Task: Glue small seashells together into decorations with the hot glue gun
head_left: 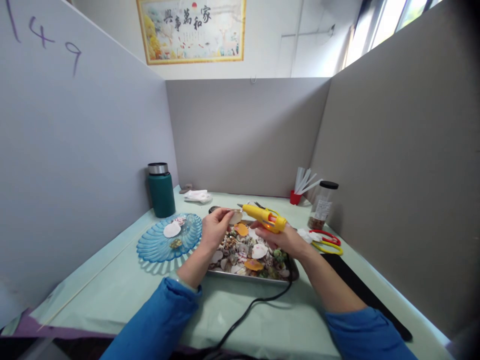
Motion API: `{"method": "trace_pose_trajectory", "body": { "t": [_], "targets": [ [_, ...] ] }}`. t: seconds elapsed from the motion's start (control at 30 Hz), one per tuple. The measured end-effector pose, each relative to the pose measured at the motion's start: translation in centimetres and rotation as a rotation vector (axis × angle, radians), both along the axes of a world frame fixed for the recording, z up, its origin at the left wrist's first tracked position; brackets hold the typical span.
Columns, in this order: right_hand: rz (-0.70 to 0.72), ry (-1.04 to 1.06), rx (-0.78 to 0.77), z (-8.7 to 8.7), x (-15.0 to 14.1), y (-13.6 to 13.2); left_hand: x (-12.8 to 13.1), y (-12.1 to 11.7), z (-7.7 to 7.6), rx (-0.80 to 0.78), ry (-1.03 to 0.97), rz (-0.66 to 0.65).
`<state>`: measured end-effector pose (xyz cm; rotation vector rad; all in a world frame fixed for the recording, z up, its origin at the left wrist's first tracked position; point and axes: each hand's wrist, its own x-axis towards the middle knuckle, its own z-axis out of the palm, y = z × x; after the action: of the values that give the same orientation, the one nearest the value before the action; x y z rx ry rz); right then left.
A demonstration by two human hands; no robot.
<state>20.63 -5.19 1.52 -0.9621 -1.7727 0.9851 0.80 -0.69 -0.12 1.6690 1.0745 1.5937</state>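
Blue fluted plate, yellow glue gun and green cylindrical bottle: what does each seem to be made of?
Blue fluted plate: glossy glass or plastic; its ribs let light through. Yellow glue gun: probably smooth plastic, judging by its bright colour. Green cylindrical bottle: perhaps coated metal, given its silvery band.

The left hand (215,230) pinched a pale seashell (236,217); just beside it, the right hand (282,241) gripped a yellow glue gun (262,215), nozzle near the shell. Below both hands lay a metal tray (243,277) of shells. Left of the left hand sat a blue scalloped plate (152,245), a green bottle (161,195) behind it.
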Motion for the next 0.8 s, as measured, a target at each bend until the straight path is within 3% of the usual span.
{"method": "trace_pose_trajectory", "body": {
  "t": [0.8],
  "targets": [
    [-0.029, -0.148, 0.083, 0.07, -0.19, -0.07, 0.02, 0.17, -0.36, 0.041, 0.069, 0.042]
  ]
}}
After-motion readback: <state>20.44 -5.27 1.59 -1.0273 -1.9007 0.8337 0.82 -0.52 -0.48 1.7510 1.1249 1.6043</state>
